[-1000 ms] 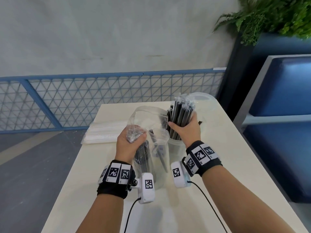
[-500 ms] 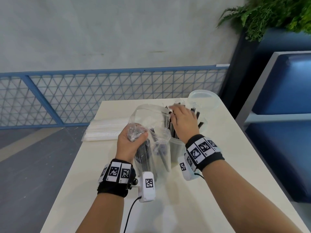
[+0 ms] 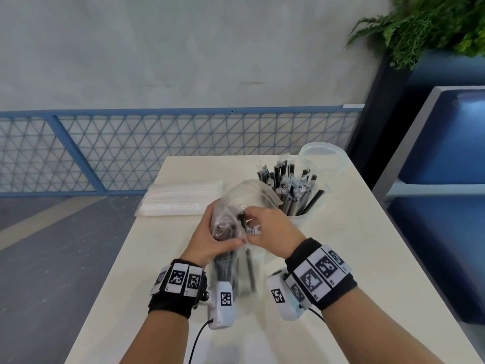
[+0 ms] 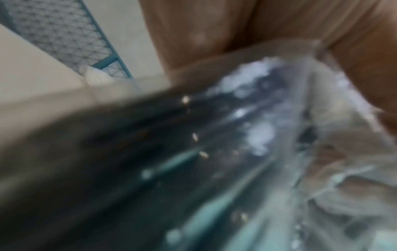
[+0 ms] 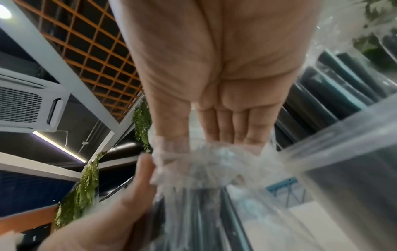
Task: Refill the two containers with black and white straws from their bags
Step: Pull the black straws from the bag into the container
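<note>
A clear bag of black straws [image 3: 232, 269] stands upright on the table, its empty open top [image 3: 246, 191] rising above my hands. My left hand [image 3: 223, 231] grips the bag around its middle. My right hand [image 3: 245, 224] reaches into the bag's mouth and pinches the tops of the black straws [image 3: 242, 219] there. In the right wrist view its fingers [image 5: 236, 127] run into crumpled plastic [image 5: 214, 161]. The left wrist view is blurred, filled by the bag [image 4: 193, 152]. Behind stands a clear container [image 3: 299, 219] holding wrapped black straws [image 3: 291, 190].
A flat bag of white straws [image 3: 183, 197] lies at the table's left edge. A clear round lid or tub [image 3: 322, 157] sits at the far right corner. A blue mesh fence [image 3: 157, 148] runs behind the table, and a blue bench [image 3: 446, 206] stands to the right.
My right hand let go of the bundle of black straws in the container and came back to the bag's mouth. The left hand kept its grip on the bag.
</note>
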Demonstrator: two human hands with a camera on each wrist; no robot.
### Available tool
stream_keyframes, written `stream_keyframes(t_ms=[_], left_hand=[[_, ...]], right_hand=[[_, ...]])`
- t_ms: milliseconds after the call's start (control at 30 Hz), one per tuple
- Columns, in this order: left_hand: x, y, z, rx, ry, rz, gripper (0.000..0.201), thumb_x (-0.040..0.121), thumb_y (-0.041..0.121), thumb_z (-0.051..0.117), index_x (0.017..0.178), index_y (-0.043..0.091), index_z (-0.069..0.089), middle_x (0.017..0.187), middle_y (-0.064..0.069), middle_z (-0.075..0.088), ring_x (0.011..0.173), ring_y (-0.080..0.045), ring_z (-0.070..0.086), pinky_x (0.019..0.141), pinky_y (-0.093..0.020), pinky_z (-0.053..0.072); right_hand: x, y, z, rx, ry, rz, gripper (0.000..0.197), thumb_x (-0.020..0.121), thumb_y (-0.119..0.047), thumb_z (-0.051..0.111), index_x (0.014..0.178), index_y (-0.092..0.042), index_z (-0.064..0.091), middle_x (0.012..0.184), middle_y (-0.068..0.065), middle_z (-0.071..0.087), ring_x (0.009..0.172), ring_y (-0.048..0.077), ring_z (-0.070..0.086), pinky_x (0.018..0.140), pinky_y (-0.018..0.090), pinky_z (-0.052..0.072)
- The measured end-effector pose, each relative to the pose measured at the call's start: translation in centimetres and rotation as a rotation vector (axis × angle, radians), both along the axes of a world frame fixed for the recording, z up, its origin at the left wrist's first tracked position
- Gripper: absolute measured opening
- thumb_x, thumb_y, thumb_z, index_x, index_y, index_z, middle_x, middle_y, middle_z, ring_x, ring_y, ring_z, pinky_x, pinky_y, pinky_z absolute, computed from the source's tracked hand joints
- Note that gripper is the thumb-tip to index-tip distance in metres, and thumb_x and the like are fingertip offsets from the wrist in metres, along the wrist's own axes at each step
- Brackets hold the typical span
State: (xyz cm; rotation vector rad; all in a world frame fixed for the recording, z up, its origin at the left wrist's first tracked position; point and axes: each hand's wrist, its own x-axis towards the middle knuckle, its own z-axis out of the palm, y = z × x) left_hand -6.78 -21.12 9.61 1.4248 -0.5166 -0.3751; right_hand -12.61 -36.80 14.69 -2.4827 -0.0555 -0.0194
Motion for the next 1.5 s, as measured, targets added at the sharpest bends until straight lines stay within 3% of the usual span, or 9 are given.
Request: stream_keyframes(t_ms=[133, 300, 533, 767, 867, 967, 1100, 1300, 1500], left_hand=[[-0.4, 0.8, -0.8, 0.156, 0.017, -0.080, 0.099, 0.037, 0.022, 0.086, 0.124, 0.030, 0.040, 0.114, 0.003, 0.060, 0.099, 0.000, 0.063, 0.079, -0.018, 0.051], [-0.7, 1.0, -0.3, 0.185, 0.055, -0.223, 0.134, 0.040, 0.008, 0.087, 0.147, 0.024, 0.008, 0.138, -0.004, 0.044, 0.115, -0.008, 0.057, 0.080, -0.025, 0.053], [-1.2, -0.8, 0.7, 0.191, -0.077, -0.271, 0.147, 0.047, -0.010, 0.084, 0.134, 0.051, -0.018, 0.154, 0.011, 0.004, 0.128, 0.003, 0.041, 0.088, -0.027, 0.052], [-1.1, -2.3, -0.5, 0.265, -0.108, -0.223, 0.149, 0.049, -0.002, 0.086, 0.136, 0.038, -0.028, 0.118, 0.009, 0.058, 0.113, -0.001, 0.058, 0.091, -0.019, 0.048], [-1.0, -2.3, -1.0, 0.288, -0.071, -0.195, 0.143, 0.048, 0.016, 0.090, 0.145, 0.023, -0.015, 0.126, 0.014, 0.052, 0.116, 0.006, 0.053, 0.095, -0.017, 0.045], [-1.2, -2.2, -0.6, 0.325, -0.044, -0.170, 0.099, 0.063, 0.007, 0.081, 0.142, 0.010, 0.022, 0.118, 0.007, 0.058, 0.103, 0.009, 0.058, 0.093, -0.021, 0.049], [-1.9, -2.3, 0.2, 0.372, -0.057, -0.145, 0.036, 0.080, 0.041, 0.061, 0.112, 0.027, 0.053, 0.098, 0.013, 0.065, 0.089, 0.003, 0.063, 0.087, -0.025, 0.049], [-2.5, -2.1, 0.0, 0.345, -0.129, 0.021, 0.045, 0.088, 0.053, 0.027, 0.104, 0.027, 0.060, 0.095, 0.000, 0.069, 0.091, -0.013, 0.064, 0.084, -0.024, 0.048], [-2.4, -1.1, 0.2, 0.420, -0.067, -0.154, 0.034, 0.071, 0.032, 0.073, 0.097, 0.037, 0.052, 0.096, 0.011, 0.065, 0.095, -0.011, 0.064, 0.088, -0.029, 0.050]], right_hand=[[-0.2, 0.6, -1.8, 0.184, 0.087, 0.029, 0.063, 0.073, -0.017, 0.076, 0.128, -0.009, 0.047, 0.121, 0.010, 0.063, 0.108, 0.018, 0.061, 0.090, 0.021, 0.047], [-1.2, 1.8, -3.9, 0.585, 0.092, -0.080, 0.069, 0.059, -0.041, 0.081, 0.117, -0.019, 0.051, 0.113, -0.002, 0.064, 0.106, 0.015, 0.062, 0.096, 0.036, 0.050], [-1.5, 2.7, -4.3, 0.876, -0.009, -0.253, 0.048, 0.062, -0.010, 0.084, 0.092, -0.027, 0.050, 0.094, -0.005, 0.064, 0.094, 0.016, 0.063, 0.087, 0.033, 0.053], [-1.2, 2.9, -4.5, 0.990, -0.067, -0.363, 0.044, 0.064, 0.007, 0.078, 0.082, -0.026, 0.053, 0.080, -0.009, 0.063, 0.072, -0.003, 0.065, 0.064, 0.011, 0.051], [-0.5, 2.6, -4.4, 1.047, -0.093, -0.445, 0.038, 0.067, 0.001, 0.077, 0.083, -0.026, 0.056, 0.087, -0.002, 0.066, 0.091, 0.019, 0.066, 0.082, 0.033, 0.055], [-0.1, 2.4, -3.9, 1.112, -0.086, -0.479, 0.033, 0.067, -0.008, 0.079, 0.089, -0.024, 0.061, 0.097, 0.007, 0.070, 0.098, 0.027, 0.066, 0.089, 0.045, 0.053], [0.2, 1.4, -2.8, 1.225, -0.085, -0.477, 0.030, 0.073, -0.007, 0.075, 0.101, -0.013, 0.064, 0.098, 0.010, 0.071, 0.096, 0.028, 0.068, 0.082, 0.042, 0.057], [0.0, 0.3, 0.2, 1.345, -0.226, -0.460, 0.021, 0.076, 0.005, 0.066, 0.088, -0.010, 0.059, 0.080, 0.006, 0.064, 0.074, 0.022, 0.063, 0.072, 0.035, 0.054], [0.0, -1.4, 2.1, 1.439, -0.363, -0.520, 0.032, 0.078, -0.003, 0.067, 0.109, -0.004, 0.060, 0.084, 0.008, 0.063, 0.078, 0.023, 0.063, 0.069, 0.033, 0.055]])
